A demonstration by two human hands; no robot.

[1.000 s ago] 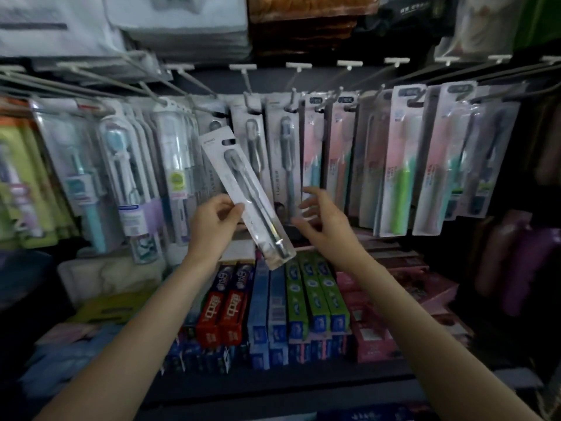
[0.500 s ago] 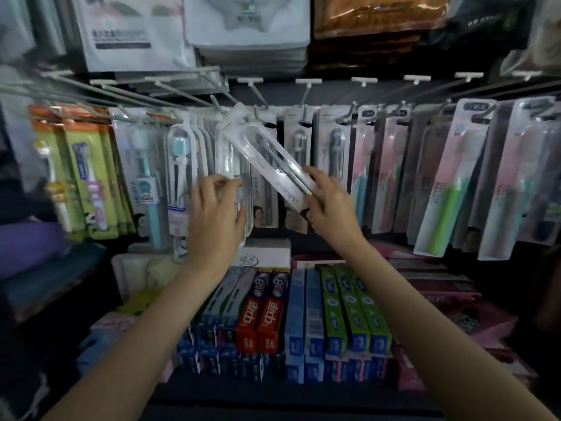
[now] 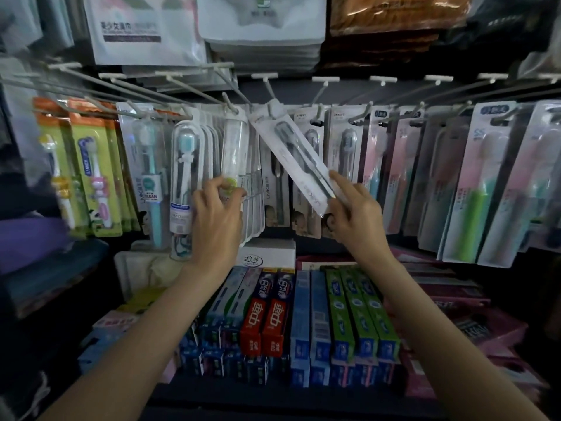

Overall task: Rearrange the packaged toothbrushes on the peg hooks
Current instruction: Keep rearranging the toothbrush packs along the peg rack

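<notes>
A white pack with a dark toothbrush (image 3: pixel 291 153) slants from upper left to lower right, its top end at a peg hook (image 3: pixel 268 92) in the middle of the rack. My right hand (image 3: pixel 352 214) pinches the pack's lower end. My left hand (image 3: pixel 217 217) grips the bottom of a clear-cased toothbrush pack (image 3: pixel 232 153) that hangs among several like it just left of the slanted pack. Rows of other packaged toothbrushes hang to both sides.
Long bare peg hooks (image 3: pixel 145 86) jut out at the upper left. Green children's toothbrush packs (image 3: pixel 91 165) hang far left, pink-and-green ones (image 3: pixel 473 183) far right. Toothpaste boxes (image 3: pixel 303 323) fill the shelf under my arms. White packets (image 3: pixel 133 25) hang above.
The white pack passed from my left hand to my right and rose to the peg hook. My left hand moved to the clear-cased packs. My view shifted left and up.
</notes>
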